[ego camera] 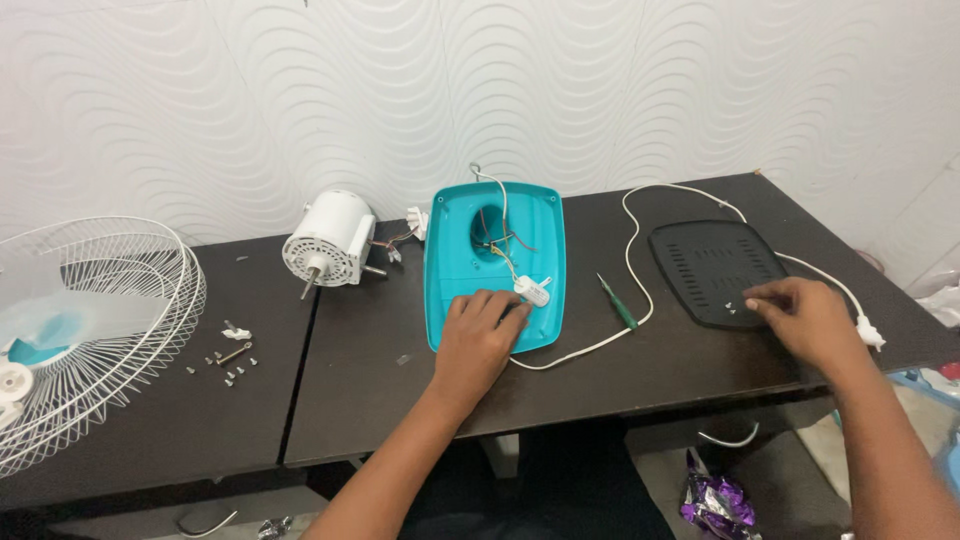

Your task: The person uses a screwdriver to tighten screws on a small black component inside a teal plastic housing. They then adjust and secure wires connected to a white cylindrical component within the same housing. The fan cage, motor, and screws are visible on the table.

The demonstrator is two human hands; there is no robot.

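- My left hand (pixel 480 335) lies flat on the turquoise plastic fan base (pixel 495 262), fingers together beside its small white capacitor (pixel 533 291).
- My right hand (pixel 805 315) has fingers loosely together, touching tiny screws (pixel 735 307) on the black vented plastic plate (pixel 712 268).

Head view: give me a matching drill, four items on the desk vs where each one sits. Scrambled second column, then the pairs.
Things:
1. fan motor
2. green screwdriver
3. wire fan guard
4. black base plate

Places:
A. at the far left edge of the desk
B. under the fingertips of the right hand
C. between the teal base housing and the black plate, beside the white cord
D. left of the teal housing, near the wall

Pairs: 1-D, 2-C, 3-A, 4-B. The left hand rests on the teal housing.
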